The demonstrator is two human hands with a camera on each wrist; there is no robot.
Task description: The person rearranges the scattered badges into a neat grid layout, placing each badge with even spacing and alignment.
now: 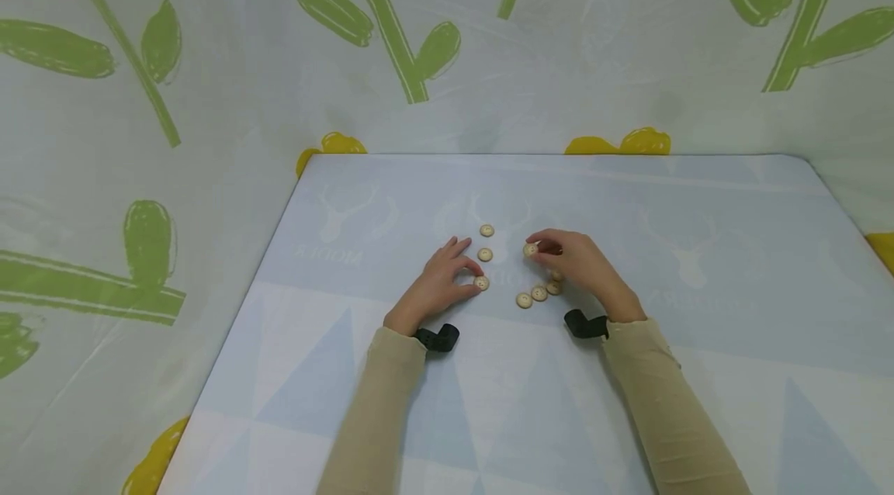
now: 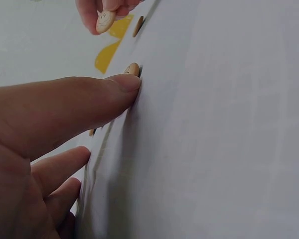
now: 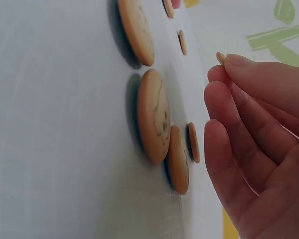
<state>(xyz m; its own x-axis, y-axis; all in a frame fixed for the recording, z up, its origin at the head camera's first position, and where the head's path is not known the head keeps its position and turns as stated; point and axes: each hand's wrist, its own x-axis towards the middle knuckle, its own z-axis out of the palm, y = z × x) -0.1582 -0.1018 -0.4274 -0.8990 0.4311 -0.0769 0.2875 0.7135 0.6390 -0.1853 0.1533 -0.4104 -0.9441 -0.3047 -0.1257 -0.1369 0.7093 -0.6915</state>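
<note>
Two long beige fabric sleeves (image 1: 377, 410), laid over the near part of a table with a pale blue and white triangle-patterned top (image 1: 300, 394). Two small black wrist-worn devices (image 1: 585, 324), one at each cuff.

Four round, flat, pale wood-coloured discs (image 1: 524, 300), dark markings on their faces, set close together on the table in a short curved line, roughly midway between its left and right edges; the line runs from nearest disc toward the far edge and the right, its last piece partly covered by the right hand (image 1: 576, 262) in the head view.

One left hand (image 1: 440, 282), thumb and index finger pinching a disc of the same kind (image 1: 481, 283) low at the table surface, to the left of the line; the other fingers extend toward the far edge.

One right hand, thumb and index finger pinching a further matching disc (image 1: 531, 250), held above the table.

Two more matching discs (image 1: 485, 254), lying apart, one behind the other, between the left hand and the far edge.

One white hanging backdrop (image 1: 230, 91), beyond the far edge and past the left edge, printed with green stems, leaves and yellow flowers.
</note>
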